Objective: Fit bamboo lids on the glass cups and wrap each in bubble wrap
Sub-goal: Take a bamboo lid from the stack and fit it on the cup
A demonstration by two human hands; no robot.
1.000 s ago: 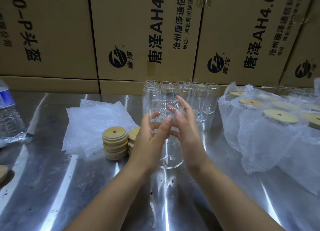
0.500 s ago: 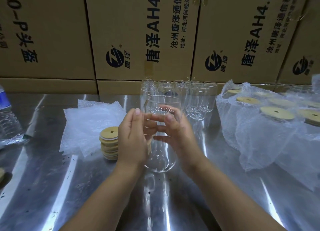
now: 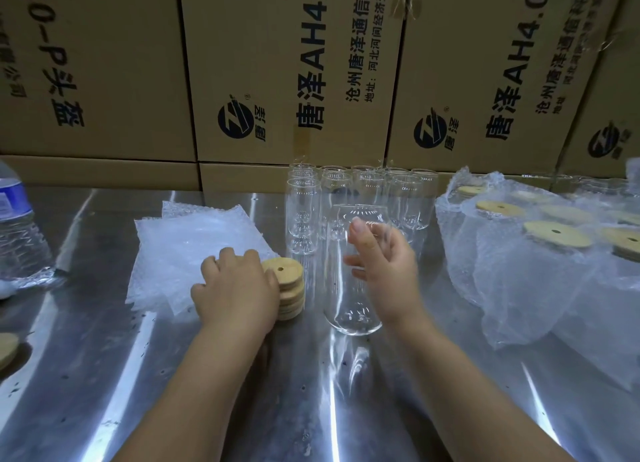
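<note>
Standing upright on the shiny steel table point(image 3: 104, 392), the tall clear glass cup point(image 3: 343, 299) is gripped round its side by the right hand point(image 3: 388, 274). Just left of the cup, apart from the other hand, the left hand point(image 3: 235, 288) curls over the stacked round bamboo lids point(image 3: 287, 281). Flat clear bubble-wrap sheets point(image 3: 187, 247) lie farther left, and a cluster of empty clear glasses point(image 3: 301, 212) stands behind the cup.

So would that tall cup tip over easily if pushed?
Probably: the cup is tall and narrow, and the right hand grips it. Smooth glass on the shiny steel table likely slides easily. Tipped, it would probably roll and might break.
</note>
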